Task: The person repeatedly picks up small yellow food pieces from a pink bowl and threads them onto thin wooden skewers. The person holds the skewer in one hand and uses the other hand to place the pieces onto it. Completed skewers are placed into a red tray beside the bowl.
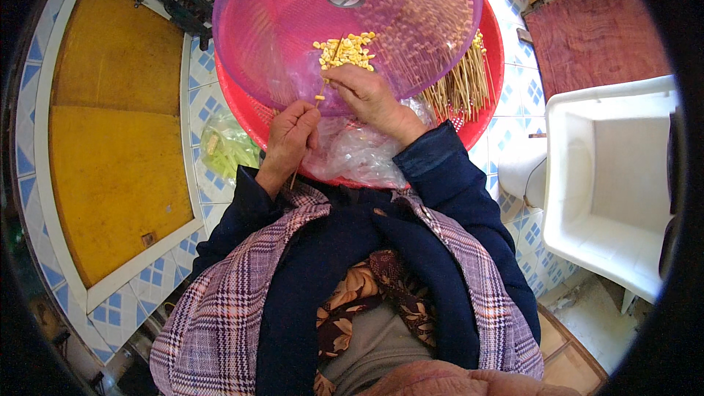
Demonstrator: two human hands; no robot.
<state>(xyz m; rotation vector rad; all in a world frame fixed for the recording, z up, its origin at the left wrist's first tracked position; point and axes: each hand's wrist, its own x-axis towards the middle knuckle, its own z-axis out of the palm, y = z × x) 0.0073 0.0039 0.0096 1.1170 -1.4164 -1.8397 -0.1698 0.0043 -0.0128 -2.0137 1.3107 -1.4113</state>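
Observation:
My left hand (291,135) is closed around a thin stick (296,173), which slants up past its fingertips. A yellow corn kernel (319,98) is threaded on the stick just above those fingers. My right hand (366,96) pinches the stick's upper part, with another kernel just below the fingertips. Beyond it, a pile of loose corn kernels (357,49) lies on a translucent purple plastic tray (264,27). The tray rests over a red plastic basket (498,71). Many thin sticks (467,85) with yellow pieces at their tips stand bundled inside the basket, partly seen through the tray.
A crumpled clear plastic bag (357,151) lies under my wrists. At the left are a bag of green vegetables (228,151) and a yellow panel (118,137) in a white frame. On the right stand a white tub (572,187), a white bucket (520,168) and a reddish wooden board (597,33).

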